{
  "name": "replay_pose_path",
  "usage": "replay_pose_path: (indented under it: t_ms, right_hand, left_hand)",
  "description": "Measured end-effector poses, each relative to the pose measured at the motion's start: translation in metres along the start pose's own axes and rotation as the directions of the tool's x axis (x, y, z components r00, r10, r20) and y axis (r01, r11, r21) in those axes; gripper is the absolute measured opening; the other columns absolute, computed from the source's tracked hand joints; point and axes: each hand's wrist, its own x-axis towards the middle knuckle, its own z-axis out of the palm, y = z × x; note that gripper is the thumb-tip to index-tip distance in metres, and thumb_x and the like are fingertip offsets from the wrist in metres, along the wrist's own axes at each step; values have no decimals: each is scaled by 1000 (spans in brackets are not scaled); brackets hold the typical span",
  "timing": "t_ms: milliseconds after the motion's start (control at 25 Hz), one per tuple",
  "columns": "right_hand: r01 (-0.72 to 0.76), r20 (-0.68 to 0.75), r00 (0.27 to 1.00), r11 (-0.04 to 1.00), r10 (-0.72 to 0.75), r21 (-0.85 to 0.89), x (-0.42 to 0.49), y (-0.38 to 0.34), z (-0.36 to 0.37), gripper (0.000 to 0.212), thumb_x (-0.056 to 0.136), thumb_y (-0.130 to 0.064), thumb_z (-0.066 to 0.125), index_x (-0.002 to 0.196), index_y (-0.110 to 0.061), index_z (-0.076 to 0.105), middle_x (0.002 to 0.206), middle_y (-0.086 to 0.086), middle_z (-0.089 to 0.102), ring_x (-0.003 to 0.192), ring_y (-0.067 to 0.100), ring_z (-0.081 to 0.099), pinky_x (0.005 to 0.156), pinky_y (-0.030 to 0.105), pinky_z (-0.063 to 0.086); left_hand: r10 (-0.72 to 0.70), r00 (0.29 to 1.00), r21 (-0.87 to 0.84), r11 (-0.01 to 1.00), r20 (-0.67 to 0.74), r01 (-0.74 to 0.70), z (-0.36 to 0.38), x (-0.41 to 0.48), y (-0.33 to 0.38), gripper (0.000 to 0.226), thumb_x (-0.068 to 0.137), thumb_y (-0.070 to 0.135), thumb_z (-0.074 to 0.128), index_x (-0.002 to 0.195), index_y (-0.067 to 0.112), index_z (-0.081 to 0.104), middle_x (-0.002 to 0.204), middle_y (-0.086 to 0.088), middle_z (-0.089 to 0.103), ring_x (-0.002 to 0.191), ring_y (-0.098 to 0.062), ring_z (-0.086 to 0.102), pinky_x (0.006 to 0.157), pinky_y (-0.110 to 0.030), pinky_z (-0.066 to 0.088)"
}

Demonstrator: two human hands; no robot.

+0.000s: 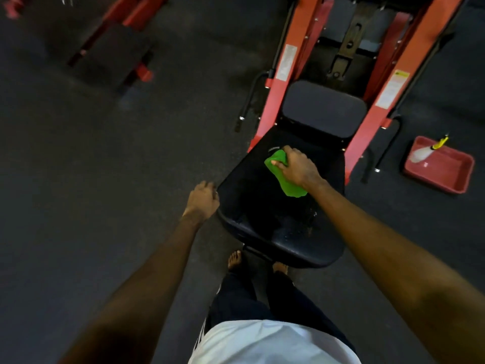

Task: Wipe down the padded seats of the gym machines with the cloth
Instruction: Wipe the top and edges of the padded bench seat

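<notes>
A: L hand point(203, 199), state?
B: Fingers curled, knuckles up, right at the L rim of the seat point(270, 227). Can't tell if it truly grips the rim or only touches it. My read: a brace while the person leans in.

A: And the cloth?
B: Green cloth point(284, 178) lies on the seat's rear half, nr the back pad point(324, 109). R hand point(298, 168) is on top, fingers curled over its far end, thumb across it, pressing it down. Bunched under the palm prob. means more pressure per stroke.

A: Seat cond.?
B: Black, padded, glossy. Small glints on the front-R part, likely wet, so that bit looks not yet wiped. Est. mid-wipe on this seat.

A: Room, L to R?
B: 2nd red machine point(115, 51) top L, blurred. Dark floor point(91, 166), looks like rubber matting. Red frame point(282, 82) w/ labels flanks the back pad. Far R: red tray point(451, 172) on the floor, well apart from the seat, w/ a spray bottle point(421, 153) lying in it. Prob. parked there to stay handy but clear of the arms.
</notes>
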Motion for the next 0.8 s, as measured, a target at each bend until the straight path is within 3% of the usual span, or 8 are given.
replay_pose_path:
  t_ms: [200,360,520,640,720,800]
  right_hand:
    - [65,59,996,998,-66,13,-9,7,36,50,97,-54,55,132,-18,48,131,12,56,117,37,59,90,45,48]
    - [164,169,974,985,-152,-55,10,14,95,53,97,-56,53,136,-22,45,132,9,53,118,36,58,93,47,50]
    - [227,178,958,974,-225,10,54,11,150,52,97,-52,55,137,-21,45,130,9,53,116,33,59,91,44,50]
    - [260,302,914,962,-272,78,64,18,208,59,96,-53,57,144,-21,42,138,9,49,124,33,55,99,43,48]
    - [297,401,869,954,-290,46,52,34,246,72,93,-61,54,153,-29,31,155,4,37,138,30,44,111,44,40]
    - [305,375,878,952,-298,42,38,48,270,78,92,-66,50,157,-37,17,164,-5,22,147,25,28,117,48,28]
  left_hand:
    - [-8,999,61,998,-32,10,32,-18,-9,42,99,21,48,137,5,52,136,-18,54,124,-36,51,102,-44,41]
    - [28,1000,179,984,-8,-26,87,-13,-38,54,104,26,38,153,6,32,158,-17,32,147,-33,27,120,-44,23]
    - [-37,999,89,995,6,37,142,7,-65,58,107,32,31,157,6,19,164,-14,21,151,-29,19,122,-42,16]
    - [-35,999,4,999,-13,35,180,23,-79,62,107,39,25,157,4,18,164,-16,21,151,-29,21,121,-41,18]
    - [-11,999,-25,1000,-36,10,204,31,-88,68,103,46,14,157,4,16,164,-16,19,151,-28,21,122,-41,20]
    - [-17,997,-82,997,-73,11,219,34,-89,66,104,42,15,159,6,11,166,-13,12,152,-25,16,123,-40,18]
